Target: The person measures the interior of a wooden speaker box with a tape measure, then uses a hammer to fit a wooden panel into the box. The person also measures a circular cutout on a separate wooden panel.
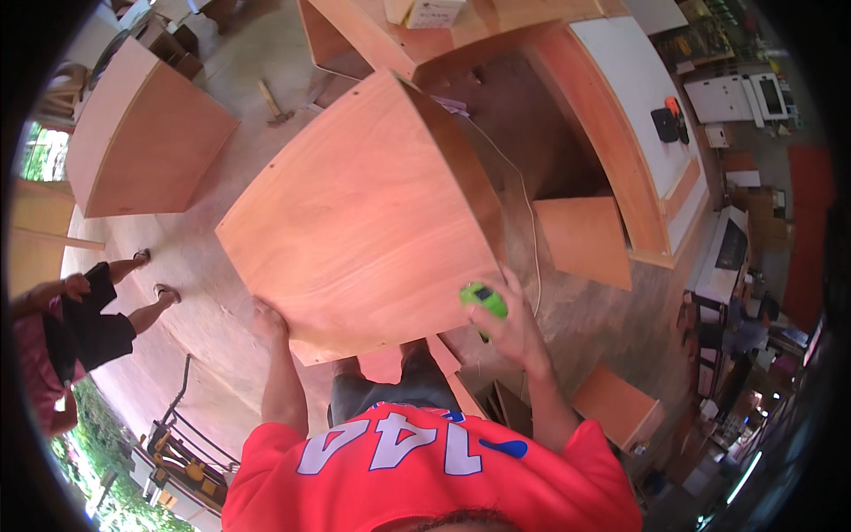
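Observation:
A large plywood box with a smooth, reddish-brown panel on top stands in front of me, its open side showing in shadow on the right. My left hand grips the box at its near left corner. In my right hand, beside the near right corner, is a green tape measure with a dark patch on its case. That hand is slightly blurred, and whether its fingers also touch the box edge I cannot tell.
Another plywood box stands at the left, with a hammer on the floor between. A long wooden frame with a white panel runs along the right, bearing a cordless drill. A pale cord crosses the floor. Someone stands at the far left.

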Available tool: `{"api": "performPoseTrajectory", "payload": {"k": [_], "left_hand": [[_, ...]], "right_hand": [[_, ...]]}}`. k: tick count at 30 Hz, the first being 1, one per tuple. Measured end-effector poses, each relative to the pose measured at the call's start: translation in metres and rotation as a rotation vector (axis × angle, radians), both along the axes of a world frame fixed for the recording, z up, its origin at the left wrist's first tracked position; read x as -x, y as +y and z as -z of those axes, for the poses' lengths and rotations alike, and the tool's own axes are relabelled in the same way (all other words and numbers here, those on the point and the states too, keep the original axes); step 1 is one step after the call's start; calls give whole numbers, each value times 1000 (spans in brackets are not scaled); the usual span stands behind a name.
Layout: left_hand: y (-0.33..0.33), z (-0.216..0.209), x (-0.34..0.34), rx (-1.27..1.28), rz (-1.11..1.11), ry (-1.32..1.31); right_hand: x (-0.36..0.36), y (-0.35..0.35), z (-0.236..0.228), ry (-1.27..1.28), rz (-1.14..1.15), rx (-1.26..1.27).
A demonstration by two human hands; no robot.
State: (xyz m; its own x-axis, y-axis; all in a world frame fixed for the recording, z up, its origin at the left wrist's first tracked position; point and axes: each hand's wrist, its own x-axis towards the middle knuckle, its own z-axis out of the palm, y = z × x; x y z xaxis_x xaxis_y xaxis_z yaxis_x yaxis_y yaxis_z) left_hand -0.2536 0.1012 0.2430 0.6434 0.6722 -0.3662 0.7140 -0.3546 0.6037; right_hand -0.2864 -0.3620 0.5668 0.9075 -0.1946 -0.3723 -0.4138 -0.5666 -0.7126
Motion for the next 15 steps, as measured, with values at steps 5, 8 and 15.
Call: {"api": "performPoseTrajectory", "payload": {"k": [5, 8, 15], "left_hand": [[-27, -4, -5, -13, -18, -28], [-31, 4, -20, -43, -31, 6], [6, 27, -23, 215, -67, -167]], "right_hand": [[-41, -29, 24, 173, 245, -531], [-52, -28, 28, 145, 225, -558], [-39, 14, 26, 55, 325, -568]]}}
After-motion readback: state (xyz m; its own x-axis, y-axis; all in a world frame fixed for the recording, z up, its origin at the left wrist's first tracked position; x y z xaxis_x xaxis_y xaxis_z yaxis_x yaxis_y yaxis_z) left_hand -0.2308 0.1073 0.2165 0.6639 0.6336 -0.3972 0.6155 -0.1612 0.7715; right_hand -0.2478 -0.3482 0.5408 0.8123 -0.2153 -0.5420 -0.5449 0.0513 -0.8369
